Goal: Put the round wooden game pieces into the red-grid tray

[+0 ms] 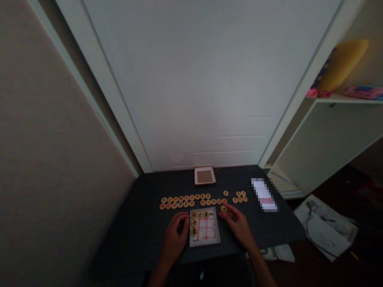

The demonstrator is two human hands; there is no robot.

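A shallow square box [217, 235] with pink lines printed on its white inside lies near the front of the dark table. Several round Chinese chess pieces [194, 223] with black characters line its far and left sides. My left hand [175, 235] is beside the box's left wall, fingers curved with a gap between thumb and forefinger, fingertips at the wall. Just right of the box, my right hand [237, 225] pinches a Chinese chess piece [224, 209] between thumb and fingers. Beyond the box, more pieces [180, 199] with red or black characters lie in two rows.
A box lid [205, 176] lies open side up at the table's back edge. A small group of pieces [240, 200] sits to the right, near a blurred-out phone-like object [264, 194]. A white panel [206, 87] rises behind the table [131, 231]. A white box with cables [326, 225] is at lower right.
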